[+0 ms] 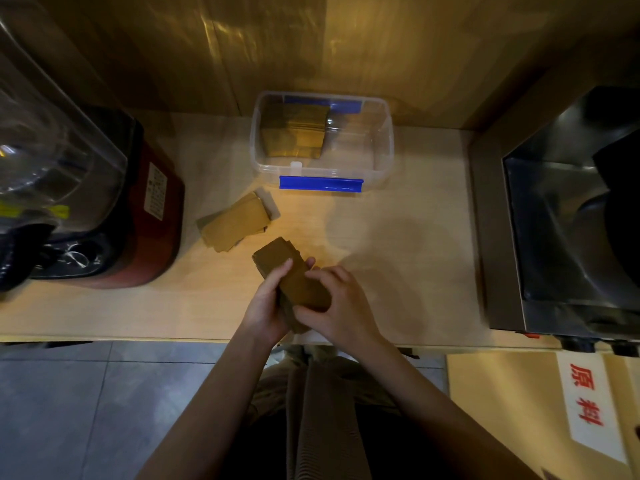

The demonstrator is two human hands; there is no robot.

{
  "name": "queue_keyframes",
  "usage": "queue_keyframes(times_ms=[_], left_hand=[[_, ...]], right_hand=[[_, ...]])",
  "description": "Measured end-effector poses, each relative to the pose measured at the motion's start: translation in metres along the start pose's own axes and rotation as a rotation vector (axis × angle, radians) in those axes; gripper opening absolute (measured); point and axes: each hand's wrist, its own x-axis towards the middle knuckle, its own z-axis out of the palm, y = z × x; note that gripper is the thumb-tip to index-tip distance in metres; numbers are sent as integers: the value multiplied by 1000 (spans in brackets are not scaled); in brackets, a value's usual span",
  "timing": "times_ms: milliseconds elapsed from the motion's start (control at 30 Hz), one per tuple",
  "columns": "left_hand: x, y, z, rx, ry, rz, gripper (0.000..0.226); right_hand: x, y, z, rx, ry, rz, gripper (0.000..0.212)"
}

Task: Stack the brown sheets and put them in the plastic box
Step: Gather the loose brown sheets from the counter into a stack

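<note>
Held stack: a thick stack of brown sheets is gripped between both hands above the near part of the counter, tilted, far end toward the upper left.
Left hand: wrapped around the left side of the held stack, thumb laid over the top face, fingers curled beneath.
Right hand: pressed against the right side and near end of the held stack, fingers bent around the edge; grasp shared with the left hand.
Loose sheets: a small untidy pile is left flat on the counter, just beyond the held stack and to its left, near the box's front left corner.
Plastic box: clear, lid off, set at the back of the counter against the wooden wall; blue clip seen at its front edge.
Sheets in box: a stack is already placed in the left half; right half bare.
Left side: red appliance with a clear cover.
Right side: metal machine at the counter's end.
</note>
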Motion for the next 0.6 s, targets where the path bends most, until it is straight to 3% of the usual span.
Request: queue_keyframes(times_ms=[67,133,233,300,367,467,600], left_hand=[[-2,1,3,24,68,11,16],[-1,2,5,14,98,49,29],[0,6,9,-16,99,146,27],[1,7,15,-10,112,192,26],[0,7,24,23,88,220,27],[0,6,34,122,20,245,33],[4,12,28,300,-18,238,42]], right_hand=[[0,4,-2,21,-54,2,56],[1,7,-3,183,-25,81,48],[5,11,-7,605,31,376,31],[6,13,-10,1014,-147,599,23],[5,17,-11,1316,-304,701,35],[5,26,-10,1462,-353,638,55],[10,38,-15,1327,-286,514,44]])
